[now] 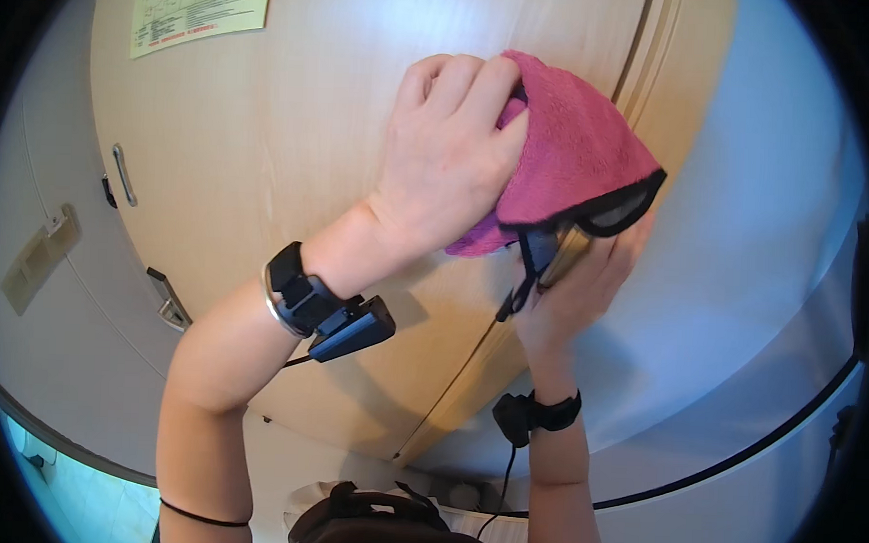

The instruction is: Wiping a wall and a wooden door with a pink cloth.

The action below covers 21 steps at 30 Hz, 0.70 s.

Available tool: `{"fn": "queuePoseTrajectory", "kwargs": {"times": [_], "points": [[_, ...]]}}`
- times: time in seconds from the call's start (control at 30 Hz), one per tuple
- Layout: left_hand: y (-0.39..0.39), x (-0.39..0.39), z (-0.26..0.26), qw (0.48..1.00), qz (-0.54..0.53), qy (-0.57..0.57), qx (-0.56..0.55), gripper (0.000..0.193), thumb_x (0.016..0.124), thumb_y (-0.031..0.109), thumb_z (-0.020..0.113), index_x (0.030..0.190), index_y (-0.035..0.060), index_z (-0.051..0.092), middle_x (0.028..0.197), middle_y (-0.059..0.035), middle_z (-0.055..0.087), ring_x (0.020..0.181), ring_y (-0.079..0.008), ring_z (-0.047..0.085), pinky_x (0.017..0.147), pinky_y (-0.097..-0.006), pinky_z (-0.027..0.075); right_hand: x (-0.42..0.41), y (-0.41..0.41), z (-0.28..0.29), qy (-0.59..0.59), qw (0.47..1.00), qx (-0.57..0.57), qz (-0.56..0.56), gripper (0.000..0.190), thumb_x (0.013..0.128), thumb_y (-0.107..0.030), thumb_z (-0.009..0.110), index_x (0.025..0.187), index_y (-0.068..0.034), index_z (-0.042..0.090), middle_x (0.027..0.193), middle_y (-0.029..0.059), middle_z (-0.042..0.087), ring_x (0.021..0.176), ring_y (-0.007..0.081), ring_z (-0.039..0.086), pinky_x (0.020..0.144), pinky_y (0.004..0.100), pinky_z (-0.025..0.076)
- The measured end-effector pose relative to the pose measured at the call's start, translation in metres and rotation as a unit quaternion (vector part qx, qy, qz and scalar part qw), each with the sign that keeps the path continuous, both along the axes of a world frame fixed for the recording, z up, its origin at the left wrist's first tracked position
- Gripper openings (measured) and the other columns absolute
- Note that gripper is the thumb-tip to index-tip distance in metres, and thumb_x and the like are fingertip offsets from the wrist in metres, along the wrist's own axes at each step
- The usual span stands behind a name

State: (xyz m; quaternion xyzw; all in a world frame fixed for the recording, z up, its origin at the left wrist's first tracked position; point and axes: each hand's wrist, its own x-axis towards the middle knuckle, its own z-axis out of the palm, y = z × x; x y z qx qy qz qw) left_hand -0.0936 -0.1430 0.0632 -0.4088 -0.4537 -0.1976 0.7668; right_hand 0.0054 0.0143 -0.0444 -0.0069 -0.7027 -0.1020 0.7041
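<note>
My left hand (453, 146) is closed on a pink plush cloth (575, 143) with black edging, held up against the pale wooden door (325, 124) near its right-hand edge. A fold of the cloth shows under my left palm. Below it, my right hand (577, 291) reaches up beside the wooden door frame (645, 92), its fingers stretched and partly covered by the cloth. A thin black strip (526, 278) hangs in front of the right thumb. Whether the right fingers grip anything is hidden.
A metal handle (124, 174) sits on the door's left side. Further left are a door lever (166, 298) and a wall switch plate (40, 258). A yellow printed sheet (199, 12) hangs at the top left. Cabled black wrist devices (325, 307) are strapped to both arms.
</note>
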Motion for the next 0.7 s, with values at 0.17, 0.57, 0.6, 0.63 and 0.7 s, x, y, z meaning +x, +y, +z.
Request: {"fn": "queuePoseTrajectory", "kwargs": {"times": [0.17,0.57,0.6,0.63,0.7], "points": [[-0.025,-0.008,0.059,0.998,0.051,-0.041,-0.003,0.038,0.063,0.021,0.080,0.096,0.0069,0.067,0.100,-0.0116,0.064,0.094,-0.0310,0.060,0.087,-0.0435,0.045,0.001,-0.015,0.006,-0.015,1.000,-0.023,-0.012,0.072,0.096,-0.032,0.061,0.149,0.011,0.036,0.153,0.0329,0.038,0.141,0.0535,0.037,0.114,0.0573,0.036],[-0.017,-0.004,0.019,0.996,-0.004,0.017,-0.085,0.019,0.074,0.015,0.063,0.090,0.0063,0.061,0.100,-0.0087,0.057,0.095,-0.0260,0.059,0.090,-0.0439,0.046,0.010,-0.012,0.003,-0.027,0.999,-0.029,-0.001,0.074,0.093,-0.024,0.063,0.150,0.010,0.032,0.155,0.0340,0.033,0.141,0.0562,0.035,0.114,0.0600,0.034],[-0.023,-0.012,0.033,0.997,0.014,0.008,-0.070,0.022,0.073,0.017,0.065,0.092,0.0063,0.062,0.101,-0.0092,0.057,0.096,-0.0267,0.059,0.090,-0.0447,0.046,0.009,-0.014,0.005,-0.032,0.999,-0.026,0.002,0.074,0.092,-0.023,0.064,0.150,0.010,0.033,0.155,0.0339,0.033,0.141,0.0561,0.035,0.114,0.0599,0.034],[-0.029,-0.012,0.050,0.998,0.029,-0.001,-0.055,0.025,0.073,0.019,0.067,0.094,0.0062,0.062,0.101,-0.0096,0.057,0.096,-0.0274,0.059,0.090,-0.0456,0.046,0.010,-0.014,0.005,-0.028,0.999,-0.024,0.004,0.074,0.092,-0.023,0.064,0.150,0.010,0.033,0.155,0.0339,0.033,0.141,0.0561,0.035,0.114,0.0599,0.034],[-0.045,-0.012,0.085,0.998,0.027,-0.055,0.011,0.044,0.065,0.028,0.081,0.097,0.0043,0.062,0.104,-0.0123,0.058,0.097,-0.0304,0.059,0.087,-0.0454,0.044,0.011,-0.017,0.007,-0.033,0.999,-0.020,-0.001,0.074,0.092,-0.024,0.064,0.150,0.010,0.033,0.155,0.0339,0.033,0.141,0.0558,0.035,0.114,0.0599,0.035]]}}
